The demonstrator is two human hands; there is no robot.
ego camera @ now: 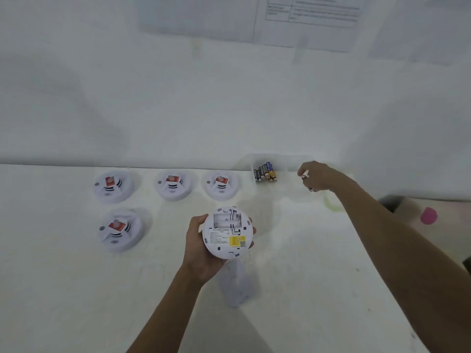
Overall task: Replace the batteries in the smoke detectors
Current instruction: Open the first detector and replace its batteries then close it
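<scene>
Fingers [251, 221] of the left hand [201, 250] were curled round the rim of the smoke detector [228, 240], with the thumb on its left edge and the fingertips showing past its right edge. The unit was held underside up above the table [318, 276], at centre view. Its battery bay [227, 220] lay uncovered and appeared empty.

Judged as a handling object, the detector was a light, rigid plastic shell, smooth enough to slip. The rim was the sound place to hold it, leaving the bay free. The bay's contacts and thin clips were probably its fragile parts.

A pale cover plate [235, 286] lay on the table just below the held unit. Four further detectors [119, 229] sat dome-up to the left, each bearing a red tag.

The right hand [318, 177] reached well to the right, its fingers closed on small white-tipped items [305, 174], probably cells, though too small to confirm. It hovered beside a clear tray [293, 161] at the table's back edge, in which upright batteries [265, 173] stood at the left end.
</scene>
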